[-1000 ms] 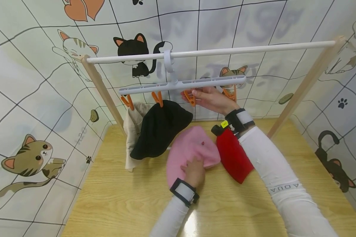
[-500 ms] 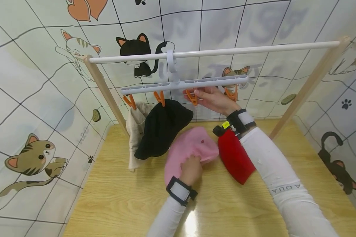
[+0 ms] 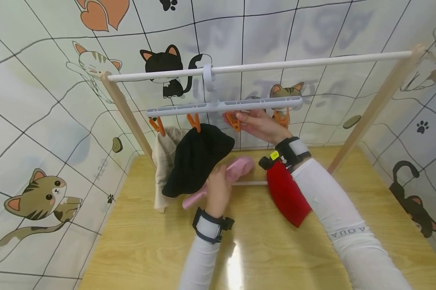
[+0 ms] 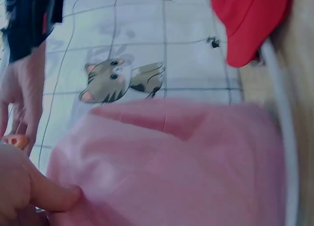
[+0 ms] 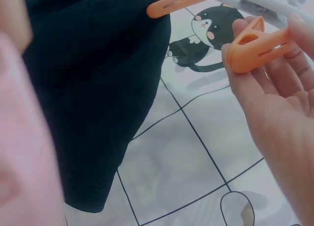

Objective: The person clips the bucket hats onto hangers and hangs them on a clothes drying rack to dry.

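Observation:
My left hand (image 3: 218,192) pinches a pink hat (image 4: 171,167) by its edge, thumb on the cloth, and holds it up below the hanger. In the head view the hat is seen edge-on, partly behind the hand. My right hand (image 3: 263,127) holds an orange clip (image 5: 257,49) between thumb and fingers, under the grey hanger (image 3: 221,106). A black bucket hat (image 3: 197,161) hangs from another clip (image 3: 194,122) just left of the pink hat. Behind it hangs a beige hat (image 3: 163,169) from the leftmost clip (image 3: 157,126).
The hanger hooks over a white rail (image 3: 312,63) between wooden posts (image 3: 377,108). One more orange clip (image 3: 282,117) hangs at its right end. A red cap (image 3: 288,195) lies on the wooden table (image 3: 149,249), partly under my right forearm. A cat-print sheet (image 3: 58,133) surrounds it.
My left hand has gripped the pink hat and raised it off the table, moving up and left toward the black hat. My right hand stays at the same clip.

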### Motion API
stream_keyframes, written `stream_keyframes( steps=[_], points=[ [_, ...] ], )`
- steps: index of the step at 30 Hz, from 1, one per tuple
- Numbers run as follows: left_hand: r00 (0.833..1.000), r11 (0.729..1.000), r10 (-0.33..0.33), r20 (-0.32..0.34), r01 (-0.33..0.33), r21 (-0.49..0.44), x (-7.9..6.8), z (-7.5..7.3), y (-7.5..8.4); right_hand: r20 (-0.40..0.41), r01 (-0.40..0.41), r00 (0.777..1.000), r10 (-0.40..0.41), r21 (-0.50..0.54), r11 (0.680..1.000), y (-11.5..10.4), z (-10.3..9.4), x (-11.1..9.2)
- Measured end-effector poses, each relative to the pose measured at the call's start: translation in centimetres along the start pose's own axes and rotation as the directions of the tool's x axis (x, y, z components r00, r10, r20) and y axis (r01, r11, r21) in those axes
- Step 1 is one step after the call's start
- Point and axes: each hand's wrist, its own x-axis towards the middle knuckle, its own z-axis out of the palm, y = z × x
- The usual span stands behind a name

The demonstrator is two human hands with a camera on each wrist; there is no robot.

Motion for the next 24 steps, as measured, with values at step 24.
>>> stream_keyframes(
  steps=[24],
  points=[
    [1.0,0.992,0.022,-0.001,-0.022,-0.125,4.0,-2.5,0.1,-0.003,0.025,1.0,-0.025,0.036,0.999,0.7,0.5,-0.1]
  ],
)
